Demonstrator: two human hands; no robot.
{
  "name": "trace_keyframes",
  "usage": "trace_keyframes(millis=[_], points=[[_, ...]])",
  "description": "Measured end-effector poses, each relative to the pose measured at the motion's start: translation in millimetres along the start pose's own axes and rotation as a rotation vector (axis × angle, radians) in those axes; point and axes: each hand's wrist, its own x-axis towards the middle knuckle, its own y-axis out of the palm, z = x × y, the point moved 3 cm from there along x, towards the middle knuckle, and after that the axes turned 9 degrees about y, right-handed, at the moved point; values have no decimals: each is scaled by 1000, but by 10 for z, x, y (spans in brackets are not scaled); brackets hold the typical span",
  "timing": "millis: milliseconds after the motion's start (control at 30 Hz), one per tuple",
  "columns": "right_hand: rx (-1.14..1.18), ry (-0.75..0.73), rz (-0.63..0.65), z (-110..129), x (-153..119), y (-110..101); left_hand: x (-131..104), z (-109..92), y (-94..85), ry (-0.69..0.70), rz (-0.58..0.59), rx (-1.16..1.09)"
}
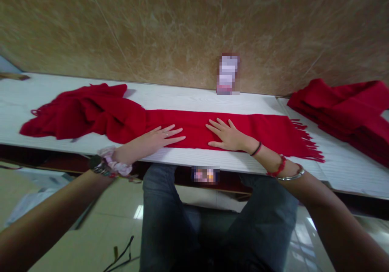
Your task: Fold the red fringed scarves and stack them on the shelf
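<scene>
A red scarf (194, 122) lies along a white table (182, 96). Its right part is flat, with a fringe at the right end, while the left part is bunched in loose folds. My left hand (154, 139) rests on the scarf near the bunched part, palm down, fingers spread, a ring on one finger. To its right, my right hand (227, 135) lies flat on the smooth stretch with the fingers apart. Neither hand grips the cloth.
More folded red cloth (343, 110) is piled at the right. A blurred-out phone-like object (227, 71) stands by the brown marbled wall (170, 29). A wooden piece (14, 76) lies at the far left. A small blurred item (205, 175) shows below the table's front edge.
</scene>
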Motion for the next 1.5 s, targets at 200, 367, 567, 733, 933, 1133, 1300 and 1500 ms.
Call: trace_keyframes(millis=[200, 367, 567, 733, 933, 1133, 1300, 1500], points=[[-19, -5, 36, -24, -17, -20, -119, 67, -8, 19, 49, -120], [-34, -36, 50, -58, -34, -26, -183, -37, -321, 33, 97, -193], [-33, -44, 33, -48, -49, -25, 306, 58, -362, -147, -80, -111], [-53, -89, -7, -97, -119, -9, 504, 184, 2, -175, -77, -82], [-16, -73, -1, -169, -214, -77, 360, 306, -19, -171, -21, -104], [16, 127, -116, -168, -81, -181, 784, 165, -310, -229, -235, -49], [-109, 161, -71, -372, -142, -18, 1031, 134, -109, -222, -227, -68], [-195, 423, -98, -1208, -707, 25, 947, 228, -23, -233, -211, -78]])
